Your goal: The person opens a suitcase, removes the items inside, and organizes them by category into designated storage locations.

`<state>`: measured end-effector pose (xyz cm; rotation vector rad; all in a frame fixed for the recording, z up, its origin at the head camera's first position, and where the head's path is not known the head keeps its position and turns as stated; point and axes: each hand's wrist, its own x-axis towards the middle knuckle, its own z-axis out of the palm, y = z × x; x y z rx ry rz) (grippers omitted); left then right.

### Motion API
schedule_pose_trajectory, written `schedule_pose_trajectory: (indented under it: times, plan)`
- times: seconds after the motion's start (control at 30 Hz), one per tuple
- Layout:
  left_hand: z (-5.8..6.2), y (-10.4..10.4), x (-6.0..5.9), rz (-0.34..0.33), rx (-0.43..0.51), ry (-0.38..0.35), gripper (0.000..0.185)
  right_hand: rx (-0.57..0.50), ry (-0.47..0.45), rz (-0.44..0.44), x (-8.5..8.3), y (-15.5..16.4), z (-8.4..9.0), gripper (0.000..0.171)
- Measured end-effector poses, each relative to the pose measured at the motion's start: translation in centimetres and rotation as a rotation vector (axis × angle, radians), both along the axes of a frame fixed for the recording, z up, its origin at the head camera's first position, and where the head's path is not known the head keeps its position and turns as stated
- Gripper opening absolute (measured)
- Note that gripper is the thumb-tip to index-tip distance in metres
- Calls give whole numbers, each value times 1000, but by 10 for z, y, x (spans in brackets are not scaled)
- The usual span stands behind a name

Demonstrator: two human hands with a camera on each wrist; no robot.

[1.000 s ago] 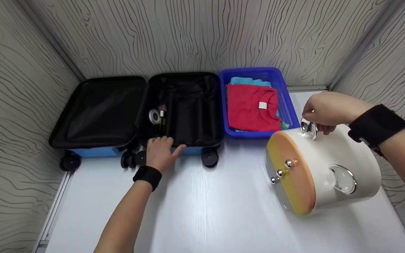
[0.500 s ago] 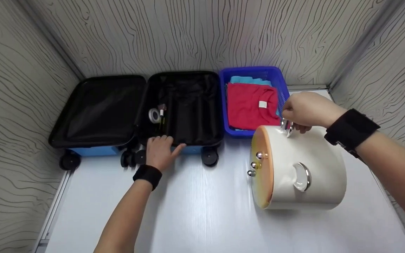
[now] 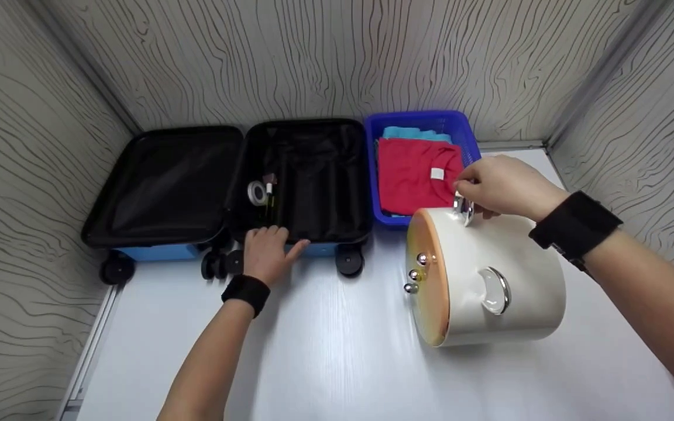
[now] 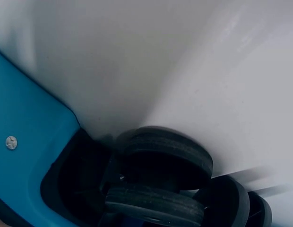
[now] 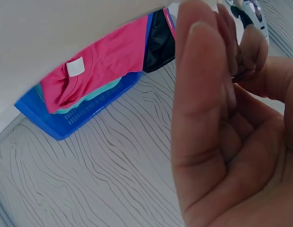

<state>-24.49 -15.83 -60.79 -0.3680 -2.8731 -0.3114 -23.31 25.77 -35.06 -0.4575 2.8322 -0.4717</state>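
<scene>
Right hand [image 3: 504, 186] is pinching the chrome handle [image 3: 464, 209] of the white case [image 3: 489, 280], tipped on the counter [image 3: 337, 351] beside the basket [image 3: 425, 120], left hand [image 3: 267, 251] resting flat on the suitcase [image 3: 226, 181] edge; that thin grip risks the case slipping or rolling.

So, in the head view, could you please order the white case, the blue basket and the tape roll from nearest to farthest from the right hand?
1. White case: held by right hand.
2. Blue basket: just behind.
3. Tape roll: far left, inside the suitcase.
</scene>
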Motion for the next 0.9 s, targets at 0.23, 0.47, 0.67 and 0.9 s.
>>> schedule_pose_trajectory:
  times: [0.23,0.47,0.67,0.9]
  plan:
    - [1,-1,0,-4,6,2,72,29,58,23,0,6,-1,26]
    - [2,-1,1,-16,7,5,70,26,34,16,1,14,1,26]
    - [2,-1,1,-12,0,3,71,10,56,23,4,16,-1,26]
    - [0,-1,2,-14,9,6,68,-19,28,18,15,39,6,62]
